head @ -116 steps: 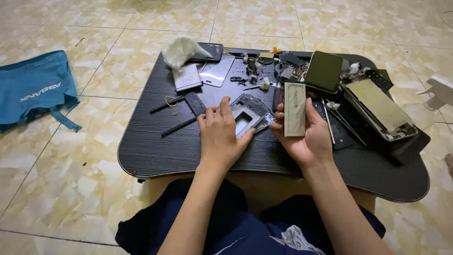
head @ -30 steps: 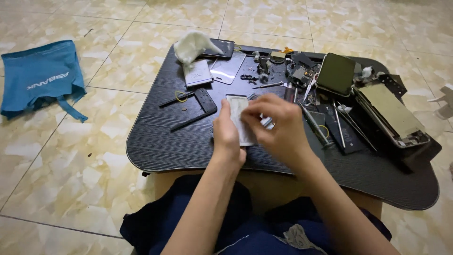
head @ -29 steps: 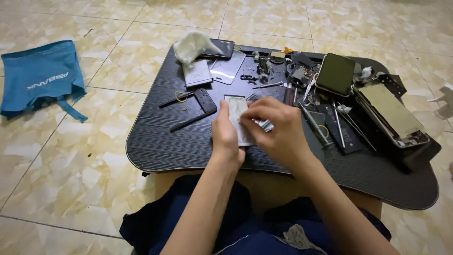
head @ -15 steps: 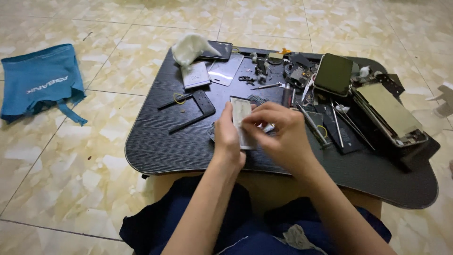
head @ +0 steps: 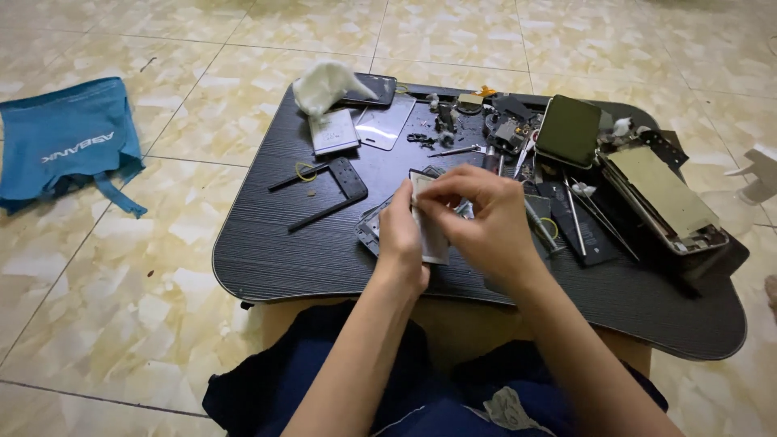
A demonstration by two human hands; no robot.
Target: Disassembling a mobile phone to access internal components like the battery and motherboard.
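- left hand [head: 402, 236] fingers curled, gripping the lower edge of a thin grey panel [head: 427, 226]; right hand [head: 479, 220] fingers pinched on its top edge
- panel held upright-ish just above an opened phone frame [head: 371, 231] on the black desk [head: 324, 251]
- around: dark phone [head: 570, 129] — tools, small parts right; blue bag [head: 69, 137] on floor

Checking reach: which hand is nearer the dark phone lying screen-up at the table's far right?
Right. The right hand sits just below-left of the dark phone; the left hand is farther left, beyond the pale flat part both hands hold.
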